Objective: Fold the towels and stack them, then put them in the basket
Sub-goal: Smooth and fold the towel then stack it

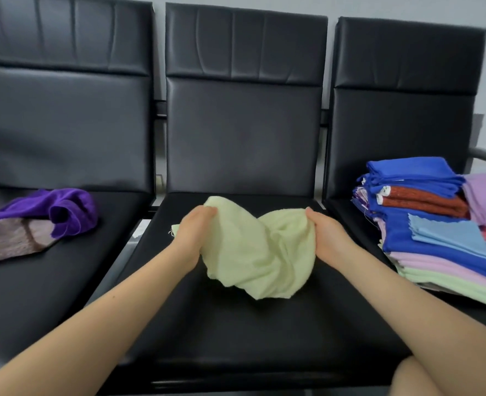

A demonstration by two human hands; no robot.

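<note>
Both hands have a closed grip on the crumpled yellow towel (258,252), the left hand (191,235) bunching its left edge, the right hand (326,237) its right, over the middle seat (236,332). A folded stack (435,224) sits on the right seat; a purple towel (64,210) lies on the left.

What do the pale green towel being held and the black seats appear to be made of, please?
The pale green towel, gripped by the left hand and right hand, looks like soft matte terry or microfibre: fuzzy surface, limp folds. The middle seat looks like smooth leather or vinyl: faint sheen, stitched panels, creases.
</note>
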